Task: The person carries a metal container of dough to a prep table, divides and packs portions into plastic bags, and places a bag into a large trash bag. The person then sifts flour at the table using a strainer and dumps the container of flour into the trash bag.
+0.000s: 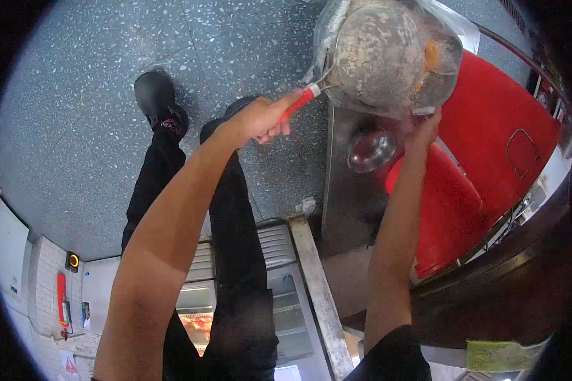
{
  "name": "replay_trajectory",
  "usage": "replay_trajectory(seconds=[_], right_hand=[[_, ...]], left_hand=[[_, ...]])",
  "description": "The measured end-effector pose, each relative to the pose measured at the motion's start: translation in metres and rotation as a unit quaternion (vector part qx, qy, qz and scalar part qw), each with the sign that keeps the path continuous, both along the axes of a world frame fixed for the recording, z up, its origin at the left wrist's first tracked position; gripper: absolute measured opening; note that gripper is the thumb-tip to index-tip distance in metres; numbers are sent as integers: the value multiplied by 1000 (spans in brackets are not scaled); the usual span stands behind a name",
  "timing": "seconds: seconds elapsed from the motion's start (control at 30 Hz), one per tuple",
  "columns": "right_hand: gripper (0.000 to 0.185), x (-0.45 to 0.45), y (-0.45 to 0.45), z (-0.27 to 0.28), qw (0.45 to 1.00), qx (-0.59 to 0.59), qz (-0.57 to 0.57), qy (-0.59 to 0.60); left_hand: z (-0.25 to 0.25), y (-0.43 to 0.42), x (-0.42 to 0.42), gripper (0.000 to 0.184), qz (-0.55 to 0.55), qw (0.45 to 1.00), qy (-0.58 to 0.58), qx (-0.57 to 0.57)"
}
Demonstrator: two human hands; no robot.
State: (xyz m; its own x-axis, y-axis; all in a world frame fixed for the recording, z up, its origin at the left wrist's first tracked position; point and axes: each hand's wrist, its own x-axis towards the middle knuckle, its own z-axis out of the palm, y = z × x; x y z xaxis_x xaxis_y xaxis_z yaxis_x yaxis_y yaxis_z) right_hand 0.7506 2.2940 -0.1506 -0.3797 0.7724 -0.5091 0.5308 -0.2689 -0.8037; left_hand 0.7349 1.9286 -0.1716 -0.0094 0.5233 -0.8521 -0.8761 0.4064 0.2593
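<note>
My left hand [264, 119] is closed around the red handle [299, 105] of a round wire strainer [378, 54]. Pale, floury clumps cover its mesh. The strainer lies over a clear plastic container [448, 63], which has orange-brown crumbs at its right side. At the container's near edge, my right hand [428, 130] is closed on the rim, beside a small whitish piece; its fingers are partly hidden. Below the container, between my forearms, sits a shiny metal bowl [372, 151].
A large red surface [502, 120] and a red rounded tub-like piece [445, 209] stand to the right. My shoes [156, 95] rest on the speckled grey floor [95, 140]. A green-yellow cloth [502, 355] lies at lower right. Glass-fronted cabinets [292, 311] show at the bottom.
</note>
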Motion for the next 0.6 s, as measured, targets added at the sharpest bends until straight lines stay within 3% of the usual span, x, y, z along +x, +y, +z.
replay_trajectory(seconds=[0.1,0.2,0.27,0.33,0.4,0.5,0.57,0.6], right_hand=[[51,-18,-27,9,981,169,85,-49],[47,-22,-35,5,846,331,388,-156],[47,-26,-42,13,945,217,226,-98],[47,-27,-41,13,988,112,100,-36],[47,-14,-34,12,999,29,10,20],[49,19,-33,26,990,111,-41,-77],[42,63,-12,11,988,100,-116,-30],[39,97,2,-1,993,24,-117,-3]], left_hand=[[-6,7,6,76,-23,994,92,-56],[-9,11,15,70,11,984,157,-81],[-6,10,15,67,17,983,165,-79],[-5,5,9,69,-12,986,150,-75],[-1,2,8,67,-7,981,182,-61],[-10,-2,8,61,15,977,207,-50],[-12,-3,7,60,16,978,205,-48],[-11,-4,6,62,5,979,199,-48]])
